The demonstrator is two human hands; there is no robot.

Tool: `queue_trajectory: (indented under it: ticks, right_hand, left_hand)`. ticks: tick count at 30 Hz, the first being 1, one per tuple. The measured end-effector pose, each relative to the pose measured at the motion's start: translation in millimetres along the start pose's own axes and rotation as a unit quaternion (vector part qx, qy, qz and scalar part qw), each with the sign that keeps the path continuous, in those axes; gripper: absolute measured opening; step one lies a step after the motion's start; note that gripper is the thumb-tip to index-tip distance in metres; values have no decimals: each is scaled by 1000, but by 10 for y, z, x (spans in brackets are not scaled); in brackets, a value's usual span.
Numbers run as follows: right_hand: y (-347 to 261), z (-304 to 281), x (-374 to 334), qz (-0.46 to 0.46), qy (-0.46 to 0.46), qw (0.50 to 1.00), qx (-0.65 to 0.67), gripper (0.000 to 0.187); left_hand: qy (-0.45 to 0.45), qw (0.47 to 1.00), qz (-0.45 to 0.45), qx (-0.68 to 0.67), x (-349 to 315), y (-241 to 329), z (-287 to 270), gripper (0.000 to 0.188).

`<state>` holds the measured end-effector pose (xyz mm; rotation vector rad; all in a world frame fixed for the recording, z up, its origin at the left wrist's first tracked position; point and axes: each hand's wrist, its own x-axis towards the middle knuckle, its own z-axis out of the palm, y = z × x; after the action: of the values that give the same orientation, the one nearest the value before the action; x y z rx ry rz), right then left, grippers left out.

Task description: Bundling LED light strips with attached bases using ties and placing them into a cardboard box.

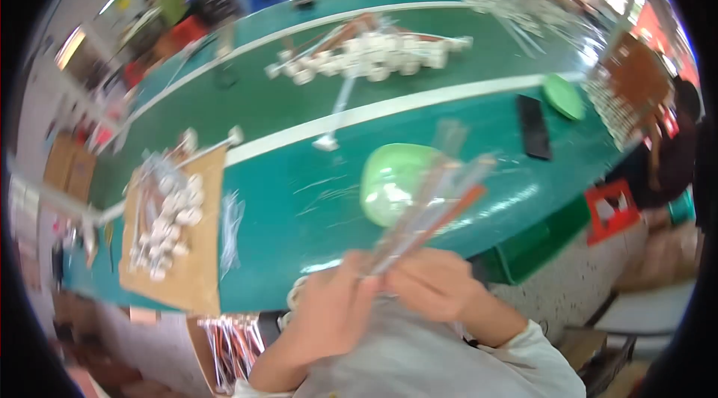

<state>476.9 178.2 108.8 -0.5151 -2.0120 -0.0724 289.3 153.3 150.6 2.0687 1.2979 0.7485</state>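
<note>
Left hand [333,312] and right hand [430,283] close together against the body, fingers curled round the near end of a bundle of long strips [428,222], apparently to keep it gathered; exact finger contact blurred. Free ends point away from both hands. Just beyond the hands, partly behind the bundle: green bowl [383,181]. Left of left hand: clear strands [230,233], then cardboard [202,278] bearing white-ended pieces [166,237], perhaps for grouping. Farther, beyond right hand: black phone [532,127]. Farthest ahead: white-ended heap [381,52].

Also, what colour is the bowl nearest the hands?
The bowl is light green; see the head view.
</note>
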Motion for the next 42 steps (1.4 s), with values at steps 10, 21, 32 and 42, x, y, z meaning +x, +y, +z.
queue_trajectory:
  ticks: [10,21,32,42]
  right_hand:
    - [-302,634,37,468,60,677,564,22]
    - [-244,973,477,449,11,769,455,33]
    - [-177,902,-189,347,-144,879,295,10]
    - [-77,946,-245,372,-156,857,321,8]
  left_hand:
    - [-147,924,76,-346,-186,-342,-334,48]
    - [-50,850,-51,-521,-676,-754,-825,52]
    - [384,868,-315,-9,-652,-2252,-3295,33]
    - [365,849,-364,119,-832,-2622,-3479,40]
